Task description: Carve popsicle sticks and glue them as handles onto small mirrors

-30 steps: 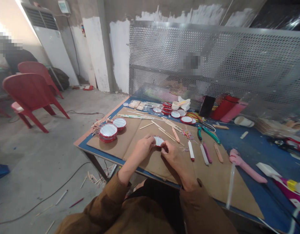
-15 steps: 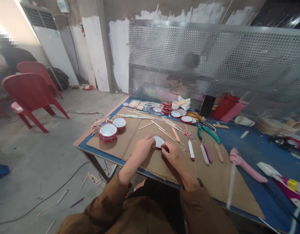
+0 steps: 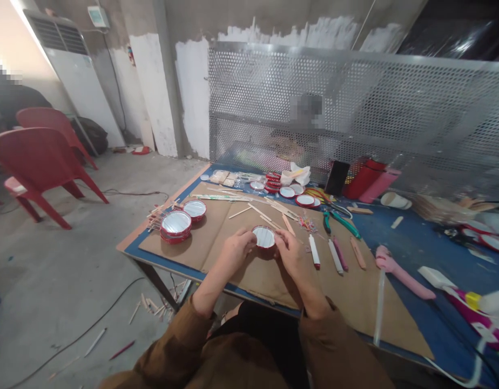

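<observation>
A small round disc with a red rim and a pale, shiny face [image 3: 264,236] is over the cardboard, gripped at its edge from both sides. My left hand [image 3: 236,249] pinches the left rim between thumb and fingers. On the opposite side my right hand [image 3: 290,253] has its fingers closed on the right rim. Thin sticks [image 3: 269,221] lie just beyond the disc. To the left, a stack of similar red-rimmed discs [image 3: 175,222] stands beside another such disc [image 3: 195,208], with wooden sticks poking out at the left.
Cardboard [image 3: 249,275] covers part of the blue table. Right of my hands lie white tubes [image 3: 314,252], green-handled pliers [image 3: 345,225] and a pink glue gun [image 3: 403,273] with its cable. A phone [image 3: 337,178] leans near the perforated metal screen [image 3: 249,97]. More discs [image 3: 305,200] lie at the back.
The disc shows more of its face and red rim between my hands. My right fingers have shifted up along its right edge. The whole view has turned slightly.
</observation>
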A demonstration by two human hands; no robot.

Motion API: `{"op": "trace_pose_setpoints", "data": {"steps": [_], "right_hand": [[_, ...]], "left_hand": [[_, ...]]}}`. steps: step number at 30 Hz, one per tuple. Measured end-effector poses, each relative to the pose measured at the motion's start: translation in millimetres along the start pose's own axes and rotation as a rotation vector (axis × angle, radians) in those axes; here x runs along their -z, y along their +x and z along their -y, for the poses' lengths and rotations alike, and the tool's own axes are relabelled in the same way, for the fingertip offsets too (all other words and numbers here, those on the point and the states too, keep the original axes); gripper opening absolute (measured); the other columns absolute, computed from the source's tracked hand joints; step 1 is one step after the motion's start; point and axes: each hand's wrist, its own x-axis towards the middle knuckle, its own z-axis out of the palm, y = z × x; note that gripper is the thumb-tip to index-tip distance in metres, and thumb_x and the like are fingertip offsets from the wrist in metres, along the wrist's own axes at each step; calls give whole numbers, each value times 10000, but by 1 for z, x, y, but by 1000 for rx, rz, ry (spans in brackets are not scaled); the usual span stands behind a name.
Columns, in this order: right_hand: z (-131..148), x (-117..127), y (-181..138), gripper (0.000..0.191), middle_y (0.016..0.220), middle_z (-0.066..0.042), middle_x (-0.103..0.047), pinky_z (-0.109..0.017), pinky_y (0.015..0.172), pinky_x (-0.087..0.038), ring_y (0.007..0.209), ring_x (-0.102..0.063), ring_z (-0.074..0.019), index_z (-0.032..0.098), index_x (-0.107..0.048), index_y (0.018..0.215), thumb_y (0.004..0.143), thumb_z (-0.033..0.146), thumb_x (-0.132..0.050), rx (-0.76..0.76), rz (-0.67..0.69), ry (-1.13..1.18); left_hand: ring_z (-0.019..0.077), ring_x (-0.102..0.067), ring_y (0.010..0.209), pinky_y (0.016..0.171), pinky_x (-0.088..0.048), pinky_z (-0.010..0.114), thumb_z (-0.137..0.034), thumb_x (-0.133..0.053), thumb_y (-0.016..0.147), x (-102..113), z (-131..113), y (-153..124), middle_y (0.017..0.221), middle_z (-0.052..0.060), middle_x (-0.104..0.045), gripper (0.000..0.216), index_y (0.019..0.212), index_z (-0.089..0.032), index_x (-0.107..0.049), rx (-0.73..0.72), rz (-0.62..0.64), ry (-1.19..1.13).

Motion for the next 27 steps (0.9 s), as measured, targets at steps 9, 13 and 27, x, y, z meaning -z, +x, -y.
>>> {"op": "trace_pose_setpoints", "data": {"steps": [9, 13, 27], "right_hand": [[0, -7, 4, 392, 504, 57, -544, -175, 326, -372, 366, -474, -86, 172, -532, 1056, 717, 365, -561, -205, 99, 474], [7, -19, 9, 397, 500, 35, -577, -164, 287, -318, 309, -442, -78, 151, -520, 1054, 728, 375, -554, -249, 97, 457], [7, -22, -2, 226, 639, -6, -624, -218, 572, -380, 621, -568, -134, 184, -604, 719, 807, 311, -439, 37, 77, -57]], "left_hand": [[122, -560, 741, 684, -429, 213, -188, -464, 836, 2, -2, -2, 834, 17, -588, 149, 915, -180, -590, 51, -115, -195], [117, -539, 686, 661, -426, 213, -269, -385, 888, 12, -3, -6, 720, 2, -575, 202, 793, -167, -531, 186, -351, -280], [154, -588, 816, 746, -433, 235, -275, -394, 900, 4, -6, -4, 875, 49, -658, 272, 896, -183, -651, -163, 150, -154]]}}
